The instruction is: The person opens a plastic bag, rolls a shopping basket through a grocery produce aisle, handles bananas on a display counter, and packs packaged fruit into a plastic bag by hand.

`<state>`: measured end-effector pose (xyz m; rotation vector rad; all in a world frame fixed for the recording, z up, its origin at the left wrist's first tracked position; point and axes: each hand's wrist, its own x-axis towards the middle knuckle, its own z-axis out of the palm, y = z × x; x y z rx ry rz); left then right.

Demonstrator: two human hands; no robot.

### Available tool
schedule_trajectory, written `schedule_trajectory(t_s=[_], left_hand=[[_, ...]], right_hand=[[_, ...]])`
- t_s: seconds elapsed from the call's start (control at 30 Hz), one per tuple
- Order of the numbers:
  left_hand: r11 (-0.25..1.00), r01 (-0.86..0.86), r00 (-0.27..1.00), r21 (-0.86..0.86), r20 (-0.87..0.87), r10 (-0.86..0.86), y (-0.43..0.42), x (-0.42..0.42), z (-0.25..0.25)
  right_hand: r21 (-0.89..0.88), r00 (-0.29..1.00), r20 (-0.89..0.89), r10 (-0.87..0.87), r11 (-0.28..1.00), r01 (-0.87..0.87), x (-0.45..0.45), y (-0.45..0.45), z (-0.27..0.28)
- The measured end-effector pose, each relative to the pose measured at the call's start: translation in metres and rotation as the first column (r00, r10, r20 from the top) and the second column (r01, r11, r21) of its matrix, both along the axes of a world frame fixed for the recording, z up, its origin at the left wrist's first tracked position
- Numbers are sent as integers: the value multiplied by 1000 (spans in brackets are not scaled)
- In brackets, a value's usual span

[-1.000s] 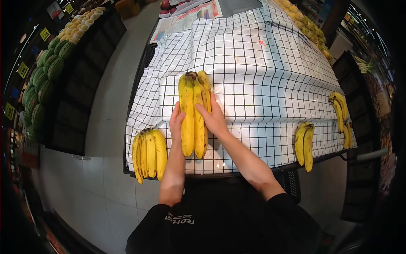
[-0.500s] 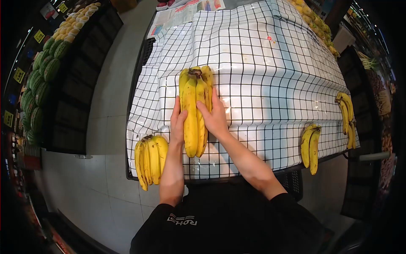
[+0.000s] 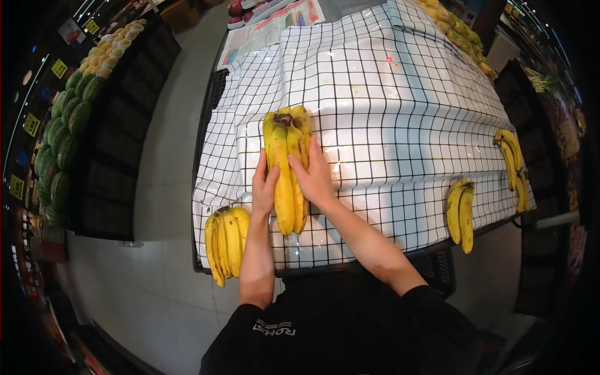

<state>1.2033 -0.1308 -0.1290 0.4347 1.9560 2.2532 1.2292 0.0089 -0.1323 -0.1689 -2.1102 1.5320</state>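
Above the checked cloth [image 3: 356, 131], both hands [image 3: 264, 187] [image 3: 314, 178] are gripping a banana bunch [image 3: 284, 181]; uneven squeezing could be risking bruises or slipping.

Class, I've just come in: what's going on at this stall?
The left hand and right hand hold a bunch of bananas between them, over a checked cloth. Another bunch lies at the near left edge; more bananas lie along the right side.
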Motion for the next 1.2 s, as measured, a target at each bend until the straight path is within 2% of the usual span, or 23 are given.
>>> schedule_trajectory(t_s=[0.13,0.17,0.33,0.4,0.43,0.5,0.6,0.63,0.73,0.77,0.8,0.87,0.9,0.97,1.03,1.07,1.13,1.2], left_hand=[[998,-47,998,33,40,46,3,-7,1],[996,-45,998,71,44,42,1,-9,-3],[995,-86,994,56,77,82,1,-7,3],[995,-88,996,46,36,86,0,-8,-4],[997,-74,996,37,43,72,-1,-5,-4],[993,-117,993,13,26,116,0,2,-3],[985,-149,988,90,57,144,-5,16,-17],[982,-178,981,61,82,173,-7,25,-15],[978,-192,980,78,63,187,-10,54,-18],[971,-239,966,4,101,238,-9,69,-17],[973,-231,969,-1,95,230,-15,76,-25],[966,-256,965,-49,-80,251,-26,89,-50],[968,-247,967,-53,-75,243,-24,102,-53],[930,-345,934,122,136,329,-13,134,-57],[931,-348,927,114,192,323,-5,153,-66],[928,-355,914,111,249,320,2,161,-71],[929,-361,905,87,273,326,17,174,-79],[962,-274,912,-12,315,264,33,183,-77]], right_hand=[[58,998,53,-13,998,10,0,2,6],[103,998,-17,-53,993,54,-4,2,-3],[150,995,-49,-90,984,97,5,1,-8],[104,996,-80,-44,993,52,15,4,-16],[101,994,-62,-94,990,100,29,11,-9],[-161,991,5,133,978,-131,51,19,7],[-194,995,12,96,977,-91,68,23,-15],[-337,992,47,114,937,-92,81,25,-5],[-295,985,129,111,953,-69,95,34,-20],[-402,989,113,98,915,-44,102,34,-23],[-408,990,108,90,912,-38,108,38,-26],[-413,973,162,163,907,-83,125,50,-33],[-431,971,180,160,900,-69,136,54,-31],[-451,975,156,157,890,-71,150,66,-45],[-458,982,118,147,885,-77,165,85,-49],[-458,995,63,72,888,-36,173,99,-50],[-431,989,141,-37,897,95,197,140,-35],[-492,984,64,-169,852,178,222,182,-42]])
